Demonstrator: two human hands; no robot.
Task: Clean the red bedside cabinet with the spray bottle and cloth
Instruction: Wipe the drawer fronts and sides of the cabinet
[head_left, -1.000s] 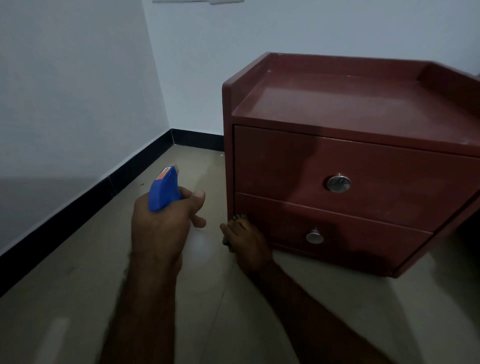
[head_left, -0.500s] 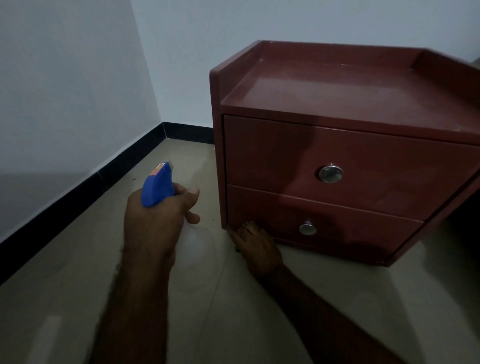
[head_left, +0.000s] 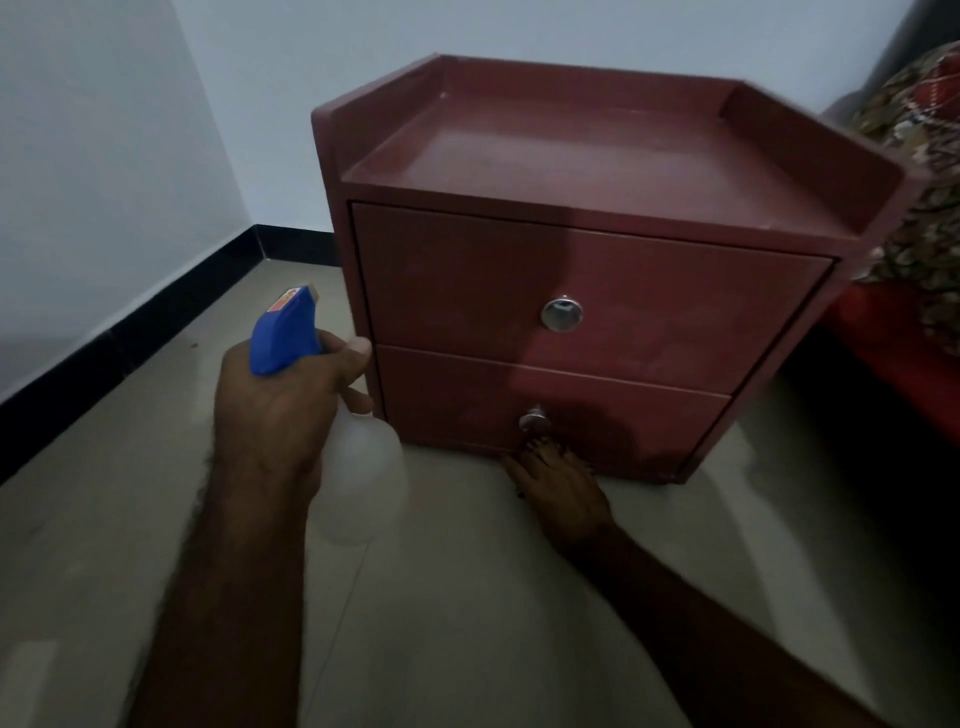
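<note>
Along the cabinet base (head_left: 641, 464), right hand (head_left: 562, 492) slid rightward

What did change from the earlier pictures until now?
The right hand, pressing the dark cloth, slid rightward along the foot of the lower drawer, from the left corner of the cabinet to under the lower knob. The left hand still grips the spray bottle.
</note>
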